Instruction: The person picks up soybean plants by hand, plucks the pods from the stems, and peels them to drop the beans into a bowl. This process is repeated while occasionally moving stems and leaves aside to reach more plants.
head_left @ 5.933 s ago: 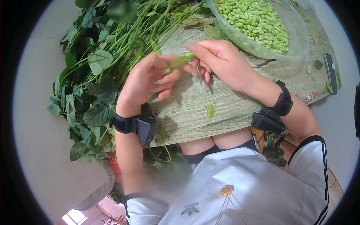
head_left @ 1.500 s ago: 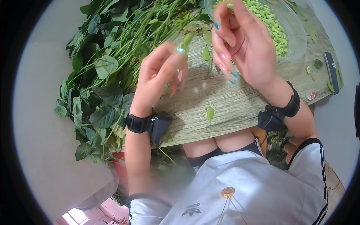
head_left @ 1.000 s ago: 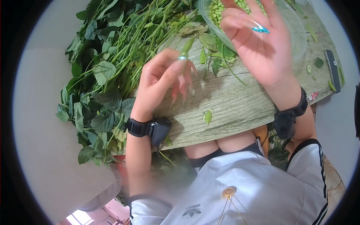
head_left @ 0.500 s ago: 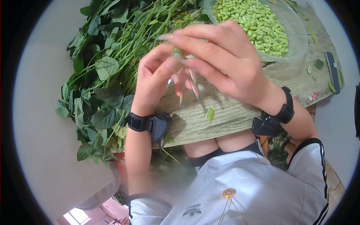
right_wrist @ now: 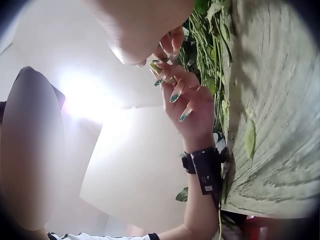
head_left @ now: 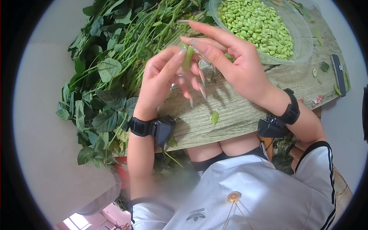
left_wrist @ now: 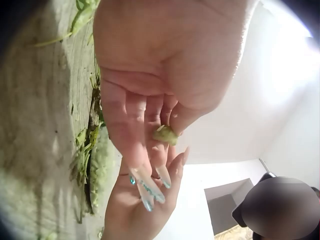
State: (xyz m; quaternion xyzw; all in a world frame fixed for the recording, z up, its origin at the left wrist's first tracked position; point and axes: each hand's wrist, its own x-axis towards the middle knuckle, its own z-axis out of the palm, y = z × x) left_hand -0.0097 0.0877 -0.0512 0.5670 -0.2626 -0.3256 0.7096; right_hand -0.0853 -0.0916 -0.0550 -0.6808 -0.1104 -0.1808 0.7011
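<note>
A green bean pod (head_left: pixel 188 58) is held upright over the wooden table (head_left: pixel 237 107), pinched between the thumb and fingers of my left hand (head_left: pixel 177 65). My right hand (head_left: pixel 196 38) is just right of it with its fingers stretched out straight. Its thumb tip touches the pod's side. In the left wrist view the pod (left_wrist: pixel 165 135) sits at the left hand's fingertips (left_wrist: pixel 150 125), with the right hand (left_wrist: pixel 145 200) beyond it. In the right wrist view both hands meet at the pod (right_wrist: pixel 156 67).
A clear bowl (head_left: pixel 303 50) of shelled green beans (head_left: pixel 260 23) stands at the back right. A heap of leafy bean stalks (head_left: pixel 115 57) covers the table's left side. A small leaf scrap (head_left: pixel 214 117) lies near the front edge, and a dark phone (head_left: pixel 338 73) at the far right.
One second ago my right hand was spread open over the bowl. It came back onto the pod, and its fingers have now straightened. My left hand has kept the pod throughout.
</note>
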